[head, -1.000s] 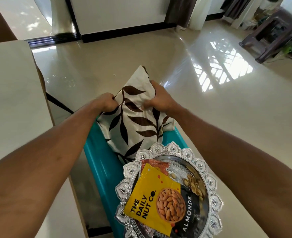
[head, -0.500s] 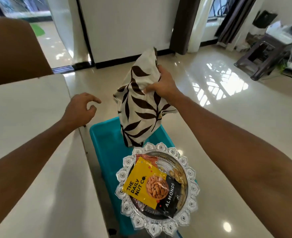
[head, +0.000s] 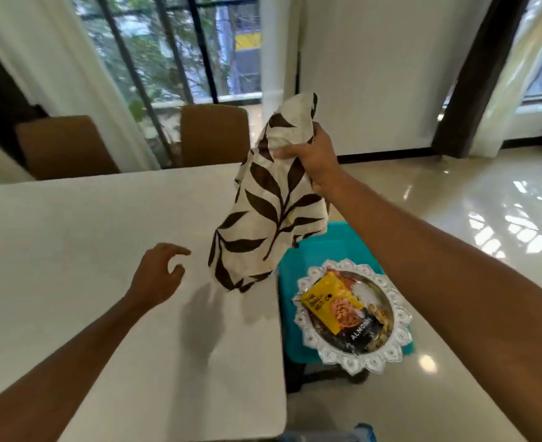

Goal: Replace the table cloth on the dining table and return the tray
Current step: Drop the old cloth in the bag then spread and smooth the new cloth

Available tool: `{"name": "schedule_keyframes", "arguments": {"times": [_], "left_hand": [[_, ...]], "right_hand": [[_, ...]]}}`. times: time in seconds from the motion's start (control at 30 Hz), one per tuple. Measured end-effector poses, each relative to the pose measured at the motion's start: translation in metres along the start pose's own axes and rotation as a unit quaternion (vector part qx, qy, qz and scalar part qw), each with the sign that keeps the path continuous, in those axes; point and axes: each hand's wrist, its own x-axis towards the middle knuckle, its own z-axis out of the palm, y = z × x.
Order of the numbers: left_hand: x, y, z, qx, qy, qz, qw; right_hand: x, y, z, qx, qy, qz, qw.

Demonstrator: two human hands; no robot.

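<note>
Gripping the cloth (head: 272, 212), right hand (head: 311, 154) hangs near the "ALMONDS" packet (head: 336, 311).

Leaf-print cloth (head: 263, 218) bunched above table (head: 71, 250) edge; silver tray (head: 402, 327) on teal stool (head: 352, 244)

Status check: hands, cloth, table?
Right hand grips the bunched cloth, held up over the table edge. Left hand open above the table, holding nothing. Tray sits on the blue stool beside the table. Nothing seen blocking.
</note>
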Motion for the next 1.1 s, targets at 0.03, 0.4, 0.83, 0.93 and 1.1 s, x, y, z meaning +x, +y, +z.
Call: {"name": "schedule_keyframes", "arguments": {"times": [0.03,0.4,0.83,0.93,1.1], "left_hand": [[-0.012,-0.004,-0.014,-0.002,0.026,-0.010,1.000],[-0.143,-0.084,-0.109,-0.062,0.092,-0.257,0.960],[-0.168,-0.228,-0.085,-0.083,-0.118,-0.209,0.967],[-0.146,-0.281,-0.099,-0.209,-0.081,-0.265,0.938],[-0.136,-0.365,-0.144,-0.330,-0.091,-0.318,0.884]], "right_hand": [[-0.006,-0.001,0.023,0.035,-0.015,0.012,0.999],[-0.146,0.157,0.178,-0.428,-0.112,0.140,0.886],[-0.234,0.257,0.320,-0.679,-0.216,0.037,0.701],[-0.241,0.269,0.360,-0.695,-0.195,0.032,0.691],[-0.246,0.284,0.462,-0.701,-0.219,0.024,0.679]]}}
